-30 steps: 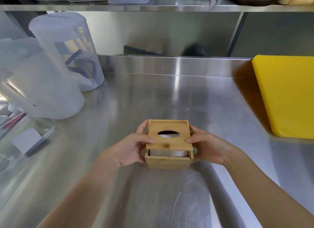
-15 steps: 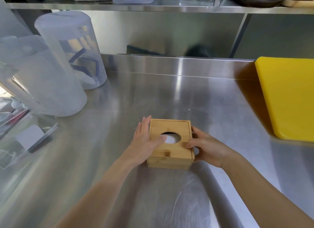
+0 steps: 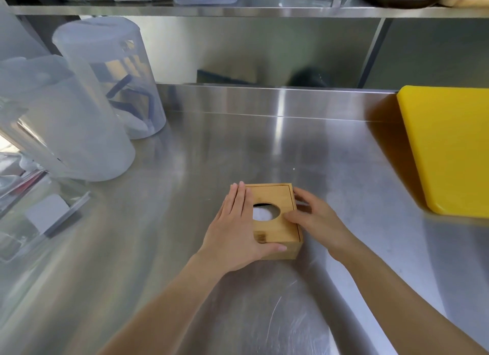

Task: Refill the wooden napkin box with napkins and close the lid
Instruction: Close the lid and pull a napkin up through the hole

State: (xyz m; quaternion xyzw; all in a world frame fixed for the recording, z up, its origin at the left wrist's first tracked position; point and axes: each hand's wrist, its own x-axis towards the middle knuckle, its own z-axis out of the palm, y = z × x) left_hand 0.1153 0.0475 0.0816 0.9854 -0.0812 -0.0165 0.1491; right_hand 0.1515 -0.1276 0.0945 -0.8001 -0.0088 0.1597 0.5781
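The wooden napkin box [image 3: 280,230] sits on the steel counter [image 3: 211,169] in the middle of the view. Its sliding lid is fully in, flush with the box's edges. White napkins [image 3: 264,213] show through the round hole in the lid. My left hand [image 3: 238,227] lies flat over the box's left side, fingers straight, thumb along the front edge. My right hand [image 3: 315,219] holds the right side, its thumb resting on the lid next to the hole.
Two tall translucent plastic containers [image 3: 87,103] stand at the left. A clear plastic box [image 3: 39,222] lies at the left edge. A yellow cutting board [image 3: 449,148] lies at the right. A steel shelf [image 3: 238,10] with containers runs overhead at the back.
The lid slid from partly open to fully in. My left hand has moved from the side onto the top of the box, flattened. The box has turned slightly.
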